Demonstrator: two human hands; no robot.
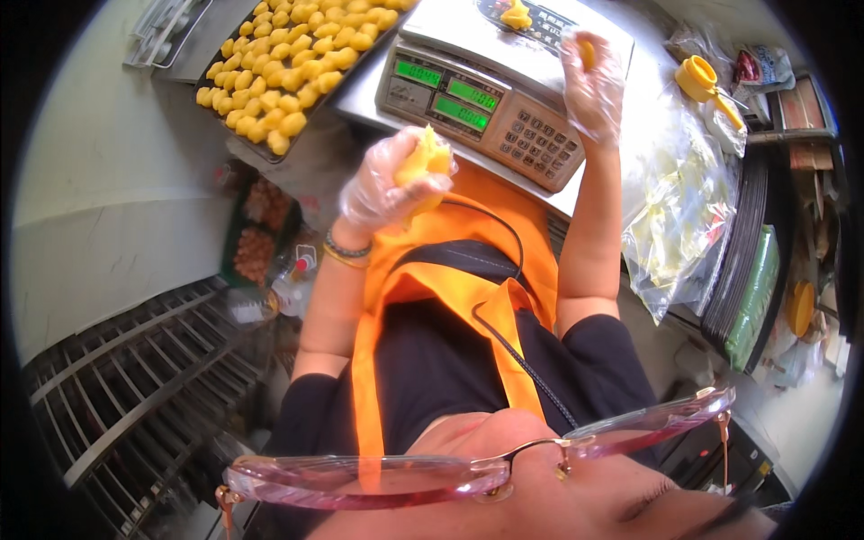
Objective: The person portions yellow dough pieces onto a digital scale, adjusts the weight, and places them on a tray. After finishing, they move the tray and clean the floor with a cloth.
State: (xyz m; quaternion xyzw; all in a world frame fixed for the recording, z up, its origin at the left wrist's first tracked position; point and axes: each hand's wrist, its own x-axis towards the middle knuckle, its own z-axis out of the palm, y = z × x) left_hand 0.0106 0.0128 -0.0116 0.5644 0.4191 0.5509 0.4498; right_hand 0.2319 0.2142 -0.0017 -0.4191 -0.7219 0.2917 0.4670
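My left hand (398, 179), in a clear plastic glove, is closed around a lump of yellow dough (426, 158) that bulges out past the thumb and fingers. At the right of the electronic scale (472, 115), my right hand (594, 88), gloved the same way, pinches a small piece of yellow dough (586, 52) near the edge of the weighing plate. Another small dough piece (516, 15) lies on the scale's metal plate. The scale's green displays are lit. Left of the scale, a dark tray (277, 158) holds several rows of small yellow dough pieces (290, 64).
Clear plastic bags (682, 202) lie right of the scale, beside a stack of black trays (739, 236) and a green packet (752, 297). A yellow scoop (696, 77) lies further back. A slatted metal rack (148, 378) stands at the lower left, near a bin of eggs (253, 253).
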